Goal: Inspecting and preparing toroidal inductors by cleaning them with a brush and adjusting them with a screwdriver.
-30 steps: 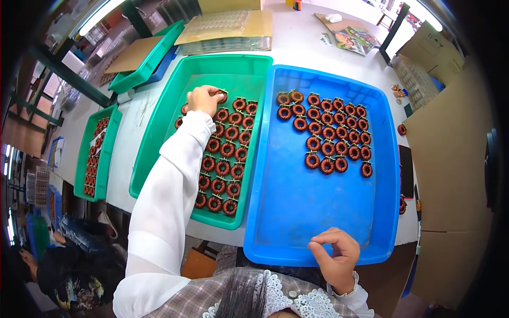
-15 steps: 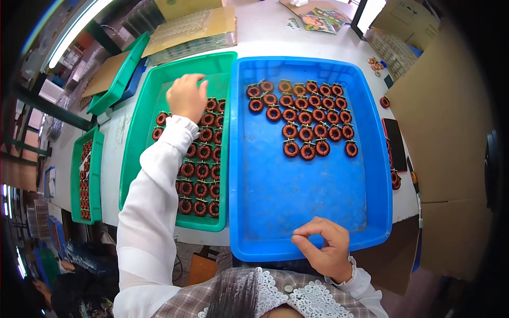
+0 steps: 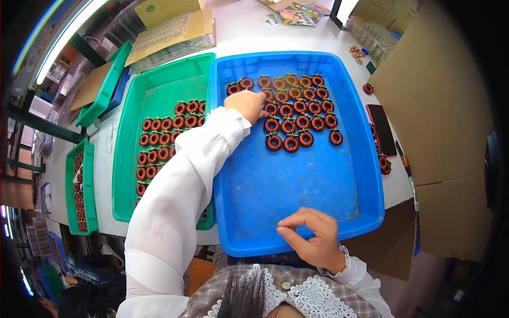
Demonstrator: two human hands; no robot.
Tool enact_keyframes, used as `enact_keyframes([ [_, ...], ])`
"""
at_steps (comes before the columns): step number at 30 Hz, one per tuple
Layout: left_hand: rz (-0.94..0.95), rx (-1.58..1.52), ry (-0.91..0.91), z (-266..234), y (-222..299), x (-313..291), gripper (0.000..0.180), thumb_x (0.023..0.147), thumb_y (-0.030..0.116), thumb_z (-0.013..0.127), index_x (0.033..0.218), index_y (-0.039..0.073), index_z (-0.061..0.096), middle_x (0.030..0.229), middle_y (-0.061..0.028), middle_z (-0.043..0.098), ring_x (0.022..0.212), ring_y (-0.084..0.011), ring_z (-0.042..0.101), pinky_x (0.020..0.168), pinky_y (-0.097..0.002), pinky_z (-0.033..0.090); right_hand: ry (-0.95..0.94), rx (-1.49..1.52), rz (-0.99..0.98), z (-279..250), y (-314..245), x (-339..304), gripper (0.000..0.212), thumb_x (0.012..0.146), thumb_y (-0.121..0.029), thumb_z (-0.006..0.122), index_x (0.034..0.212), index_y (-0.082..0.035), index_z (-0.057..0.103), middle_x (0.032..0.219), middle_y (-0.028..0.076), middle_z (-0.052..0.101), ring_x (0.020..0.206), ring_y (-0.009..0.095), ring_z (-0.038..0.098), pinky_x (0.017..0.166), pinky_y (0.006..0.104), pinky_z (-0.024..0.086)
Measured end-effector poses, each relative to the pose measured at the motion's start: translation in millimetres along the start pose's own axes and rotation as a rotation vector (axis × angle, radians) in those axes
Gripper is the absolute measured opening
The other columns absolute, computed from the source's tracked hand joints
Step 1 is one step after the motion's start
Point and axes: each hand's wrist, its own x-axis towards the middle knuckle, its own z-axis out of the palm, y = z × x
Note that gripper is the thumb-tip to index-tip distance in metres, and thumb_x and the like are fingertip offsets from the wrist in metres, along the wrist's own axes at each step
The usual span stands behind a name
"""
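Blue plastic fills the middle of the head view: a blue tray (image 3: 275, 201) sits on the white tabletop (image 3: 238, 26), its near half bare and its far half set with rows of copper-wound ring coils (image 3: 297, 114). The left hand (image 3: 248, 103), in a long white sleeve (image 3: 180, 175), reaches across the tray's left wall to the left end of those rows. Its fingers (image 3: 261, 110) are curled down onto the coils there; whether they grip one I cannot tell, since the hand covers that spot. The right hand (image 3: 313, 238) rests at the tray's near rim, thumb and forefinger pinched together, the other fingers curled; anything between them is too small to see.

Just left of the blue tray, touching it, stands a green tray (image 3: 132, 159) with more coils (image 3: 159, 143) in rows; the sleeve crosses over its near right part. Further left, a narrow green tray (image 3: 69, 191) holds a column of the same coils. A green lid (image 3: 103, 87) lies tilted at the far left beside cardboard sheets (image 3: 169, 32). On the right of the blue tray lie a dark phone (image 3: 383, 130), a few loose coils (image 3: 383, 164) and a large cardboard box (image 3: 440, 106).
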Motion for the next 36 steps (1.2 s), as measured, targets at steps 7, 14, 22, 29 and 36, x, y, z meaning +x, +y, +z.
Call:
enact_keyframes([
  [7, 0.109, -0.084, 0.021, -9.3, -8.0, -30.9, 0.031, 0.073, 0.012, 0.067, 0.097, 0.001, 0.05, 0.081, -0.0176, 0.062, 0.083, -0.0305, 0.061, 0.07, -0.0382, 0.049, 0.055, 0.001, 0.019, 1.4, 0.4, -2.6, 0.01, 0.071, 0.002, 0.067, 0.078, -0.002, 0.061, 0.067, 0.008, 0.061, 0.056, 0.015, 0.057, 0.053, 0.0252, 0.044],
  [14, 0.198, -1.721, -0.225, -69.6, 33.6, -119.6, 0.04, 0.081, 0.004, 0.062, 0.114, -0.003, 0.04, 0.109, -0.0166, 0.058, 0.099, -0.0203, 0.058, 0.085, -0.0318, 0.047, 0.18, 0.26, 0.182, 1.3, 4.5, -4.4, 0.028, 0.076, 0.0, 0.065, 0.103, 0.002, 0.056, 0.089, 0.01, 0.062, 0.073, 0.012, 0.059, 0.065, 0.0252, 0.048],
  [22, 0.096, -1.89, -0.4, -63.1, 47.6, -176.8, 0.057, 0.076, 0.021, 0.07, 0.119, 0.0, 0.039, 0.111, -0.0177, 0.058, 0.119, -0.027, 0.045, 0.101, -0.041, 0.034, -0.026, 0.781, 0.427, -11.5, -4.9, 2.6, 0.033, 0.081, -0.003, 0.064, 0.11, 0.006, 0.051, 0.098, 0.012, 0.062, 0.082, 0.014, 0.061, 0.07, 0.0248, 0.051],
  [29, -0.036, -1.968, -0.337, -51.3, 53.9, -194.4, 0.057, 0.067, 0.018, 0.078, 0.113, 0.002, 0.047, 0.113, -0.0139, 0.055, 0.108, -0.0217, 0.052, 0.092, -0.0355, 0.042, 0.029, 0.846, 0.399, -8.8, -8.5, -5.0, 0.028, 0.078, 0.002, 0.064, 0.103, 0.007, 0.052, 0.097, 0.016, 0.062, 0.086, 0.018, 0.063, 0.071, 0.0268, 0.054],
  [36, -0.142, -2.073, -0.449, -45.0, 56.7, -207.8, 0.025, 0.075, 0.005, 0.069, 0.095, 0.002, 0.054, 0.1, -0.0097, 0.059, 0.092, -0.016, 0.058, 0.083, -0.0303, 0.047, 0.09, 0.782, 0.243, -2.9, -6.4, -10.5, 0.03, 0.074, 0.009, 0.066, 0.099, 0.007, 0.05, 0.097, 0.017, 0.059, 0.087, 0.021, 0.063, 0.073, 0.0299, 0.055],
])
